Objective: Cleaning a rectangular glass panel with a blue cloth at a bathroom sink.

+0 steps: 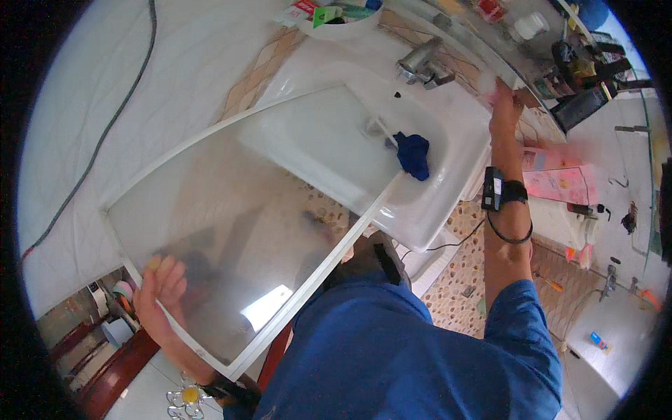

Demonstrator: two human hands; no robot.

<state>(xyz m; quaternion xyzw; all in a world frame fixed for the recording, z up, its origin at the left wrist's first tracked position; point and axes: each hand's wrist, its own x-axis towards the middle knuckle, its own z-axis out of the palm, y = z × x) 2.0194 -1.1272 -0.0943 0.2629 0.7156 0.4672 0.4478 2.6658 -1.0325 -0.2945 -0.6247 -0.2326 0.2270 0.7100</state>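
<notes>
My left hand [163, 294] grips the short edge of a clear panel with a white frame [310, 294], probably a glass refrigerator shelf, its fingers spread over the pane. The panel tilts across a white washbasin [451, 152], its far part over the bowl. A crumpled dark blue cloth [413, 155] lies against the panel's far corner, inside the bowl. My right hand [506, 102] reaches beyond the basin's right side, close to the edge of a glass ledge [530, 97]. Its fingers are blurred and partly hidden, so what it touches is unclear.
A metal faucet [422, 63] stands at the basin's back. Beside it is a white bowl of packets and tubes [341, 29]. A black bottle [583, 107] and other toiletries crowd the right. A dark cable [126, 100] crosses the white surface at left. Pebble-patterned flooring [457, 268] shows below.
</notes>
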